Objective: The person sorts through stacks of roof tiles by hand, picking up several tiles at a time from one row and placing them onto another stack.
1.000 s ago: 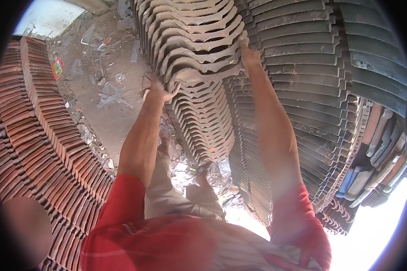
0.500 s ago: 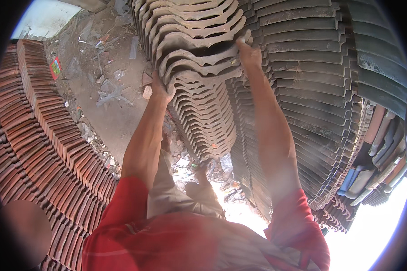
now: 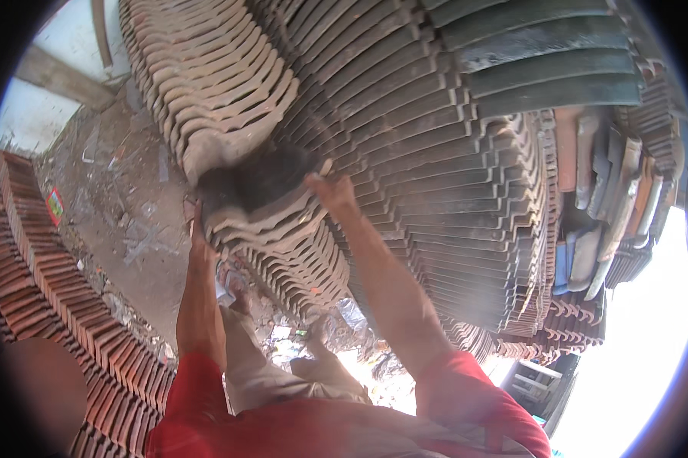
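Several wavy roof tiles [image 3: 271,216] are gripped together between my two hands, with the dark broad face of the farthest one showing. My left hand [image 3: 200,229] holds their left edge; its fingers are partly hidden behind the tiles. On the right edge, my right hand [image 3: 333,191] is closed with its thumb toward me. Just beyond them stands a long row of pale wavy roof tiles [image 3: 214,84], a dark gap in between. Nearer to me and lower, another run of stacked tiles [image 3: 306,267] lies under the held ones.
Dark grey tiles [image 3: 436,191] are stacked in a high bank on the right. Red tiles [image 3: 61,282] stand in rows on the left. Dirt ground [image 3: 122,206] with litter lies between. Mixed ridge tiles [image 3: 588,198] are piled at the far right.
The gripped tiles have come away from the far row and tilted toward me, baring a dark face. The view has turned, so the scene sits further left.
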The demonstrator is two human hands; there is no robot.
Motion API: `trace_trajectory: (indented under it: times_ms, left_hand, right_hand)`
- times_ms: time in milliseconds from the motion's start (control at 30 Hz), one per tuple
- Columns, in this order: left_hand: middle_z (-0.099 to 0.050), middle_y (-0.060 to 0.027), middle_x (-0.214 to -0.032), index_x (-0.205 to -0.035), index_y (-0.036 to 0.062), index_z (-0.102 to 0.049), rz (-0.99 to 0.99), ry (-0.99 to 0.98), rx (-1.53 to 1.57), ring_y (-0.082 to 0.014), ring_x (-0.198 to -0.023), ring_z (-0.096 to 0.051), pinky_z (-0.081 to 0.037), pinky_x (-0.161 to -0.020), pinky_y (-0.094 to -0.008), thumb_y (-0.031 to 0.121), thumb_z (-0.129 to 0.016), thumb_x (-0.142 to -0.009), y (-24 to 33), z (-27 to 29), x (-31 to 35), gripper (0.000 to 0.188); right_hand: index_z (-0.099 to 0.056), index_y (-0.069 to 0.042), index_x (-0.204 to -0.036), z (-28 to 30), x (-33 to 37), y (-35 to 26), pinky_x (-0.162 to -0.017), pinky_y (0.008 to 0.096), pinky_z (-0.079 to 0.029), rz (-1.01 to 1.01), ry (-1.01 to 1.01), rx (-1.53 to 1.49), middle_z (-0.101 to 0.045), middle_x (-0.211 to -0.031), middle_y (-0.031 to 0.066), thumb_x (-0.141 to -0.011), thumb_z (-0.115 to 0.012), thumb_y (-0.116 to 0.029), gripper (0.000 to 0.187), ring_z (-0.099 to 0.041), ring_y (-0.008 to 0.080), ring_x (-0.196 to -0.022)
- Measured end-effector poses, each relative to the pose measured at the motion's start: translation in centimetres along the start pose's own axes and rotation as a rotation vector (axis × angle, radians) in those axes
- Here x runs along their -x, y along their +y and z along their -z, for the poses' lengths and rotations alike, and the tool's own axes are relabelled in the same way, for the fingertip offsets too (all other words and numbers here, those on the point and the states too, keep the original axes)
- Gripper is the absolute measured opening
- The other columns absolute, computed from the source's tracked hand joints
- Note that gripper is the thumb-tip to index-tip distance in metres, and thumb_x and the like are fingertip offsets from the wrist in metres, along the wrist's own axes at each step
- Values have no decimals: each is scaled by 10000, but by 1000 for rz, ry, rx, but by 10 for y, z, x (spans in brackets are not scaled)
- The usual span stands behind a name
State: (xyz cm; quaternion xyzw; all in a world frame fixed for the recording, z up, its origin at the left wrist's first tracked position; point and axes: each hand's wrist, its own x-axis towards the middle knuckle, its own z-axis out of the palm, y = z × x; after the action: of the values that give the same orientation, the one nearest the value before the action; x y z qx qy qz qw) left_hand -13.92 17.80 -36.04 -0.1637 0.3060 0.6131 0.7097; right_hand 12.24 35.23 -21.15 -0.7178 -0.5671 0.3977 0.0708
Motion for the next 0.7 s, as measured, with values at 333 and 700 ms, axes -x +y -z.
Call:
trace_trajectory:
  times_ms: [333, 700]
  left_hand:
    - [-509, -122, -1381, -1432, 72, -433, 286, 377, -542, -307, -1221, -524, -438, -1020, -437, 604, -486, -915, -83, -30, 211, 744]
    - [-520, -85, -1371, -1416, 87, -445, 639, 456, -822, -255, -1212, -529, -459, -979, -394, 537, -488, -940, -348, -159, 392, 656]
  right_hand:
    - [-679, 66, -949, 55, 305, 164, -712, 345, -531, -427, 138, -559, -706, -806, 147, -808, -688, -345, 435, -689, 192, -788]
    - [-669, 61, -947, 340, 545, 302, -624, 312, -519, -825, 227, -416, -693, -727, 104, -856, -650, -267, 341, -654, 142, -685]
